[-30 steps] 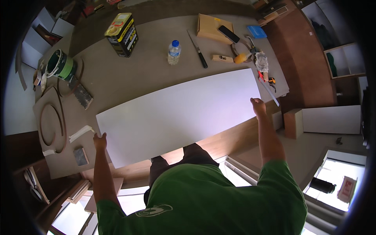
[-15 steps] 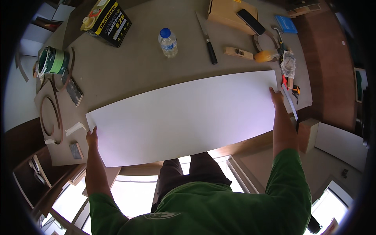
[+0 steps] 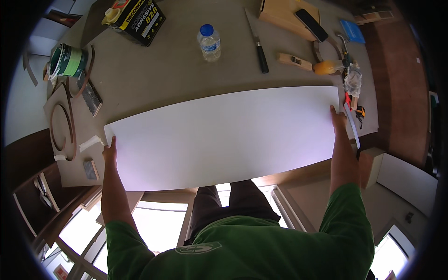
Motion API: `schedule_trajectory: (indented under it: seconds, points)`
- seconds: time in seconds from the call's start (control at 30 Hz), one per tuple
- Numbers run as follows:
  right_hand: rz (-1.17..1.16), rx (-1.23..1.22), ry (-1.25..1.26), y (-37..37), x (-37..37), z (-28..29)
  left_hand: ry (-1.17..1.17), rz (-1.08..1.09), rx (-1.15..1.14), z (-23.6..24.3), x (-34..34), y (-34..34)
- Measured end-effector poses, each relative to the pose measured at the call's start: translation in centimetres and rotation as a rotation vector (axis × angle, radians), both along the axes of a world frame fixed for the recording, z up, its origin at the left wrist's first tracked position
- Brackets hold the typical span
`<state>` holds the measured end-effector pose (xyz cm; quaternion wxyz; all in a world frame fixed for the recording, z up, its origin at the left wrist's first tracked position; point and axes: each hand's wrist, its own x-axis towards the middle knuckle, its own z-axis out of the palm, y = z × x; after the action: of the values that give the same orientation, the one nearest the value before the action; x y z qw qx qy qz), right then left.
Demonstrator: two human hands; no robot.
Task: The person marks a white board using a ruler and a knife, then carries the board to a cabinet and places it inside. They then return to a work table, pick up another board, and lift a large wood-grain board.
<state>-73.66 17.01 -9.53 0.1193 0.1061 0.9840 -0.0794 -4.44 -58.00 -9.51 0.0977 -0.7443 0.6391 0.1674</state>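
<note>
We grip the white laminate sheet [image 3: 224, 135] at its 2 short ends, left hand [image 3: 110, 150] and right hand [image 3: 338, 119] fingers clamped on the edges, positioning it over the workbench [image 3: 158, 74]; next: square alignment, likely.

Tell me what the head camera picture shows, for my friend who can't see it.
A person's left hand and right hand grip the two ends of a long white rectangular board over a grey worktable. Behind it lie a clear plastic water bottle, a black-handled knife and a black-and-yellow tin can.
</note>
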Motion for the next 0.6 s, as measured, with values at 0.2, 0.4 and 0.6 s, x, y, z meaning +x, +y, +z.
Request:
schedule_trajectory:
  seconds: [0.2, 0.4, 0.6]
  points:
    - [-0.035, -0.242, 0.05, 1.9, 2.7, 4.0, 0.16, 0.024, -0.147, 3.1, 2.6, 1.2]
    - [-0.153, -0.872, 0.286, 4.5, 5.0, 16.2, 0.636, 0.227, -0.223, 16.1, 4.0, 5.4]
    - [-0.178, -1.069, 0.413, 3.0, 3.3, 25.2, 1.091, 0.336, -0.295, 23.5, 0.4, 3.9]
